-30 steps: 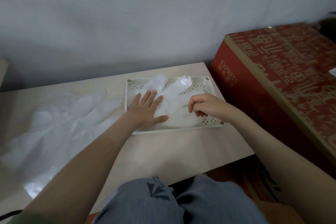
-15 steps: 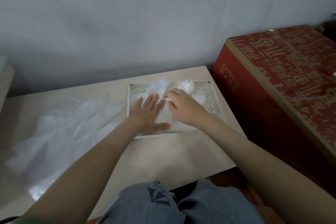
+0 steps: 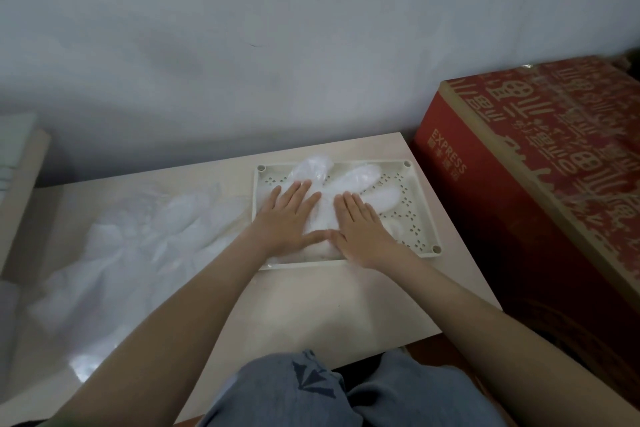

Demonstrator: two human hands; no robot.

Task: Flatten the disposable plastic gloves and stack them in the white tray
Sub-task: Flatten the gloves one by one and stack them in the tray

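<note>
I have both palms down in the white tray, which sits at the far right corner of the surface. My left hand and right hand lie side by side, thumbs nearly touching, fingers spread flat and gripping nothing. They press on the glove in the tray, I judge to squeeze the air out so it lies level for the next one; its puffy finger ends fan out toward the tray's far edge, not yet flat. The loose gloves wait in a crumpled, translucent heap on the left half of the surface, well apart from the tray, so much of the job looks undone.

The surface is pale wood-grain board pushed against a plain grey-white wall. A large red printed carton stands close at its right side. At the far left edge, something pale sits on another ledge; I cannot tell what.
</note>
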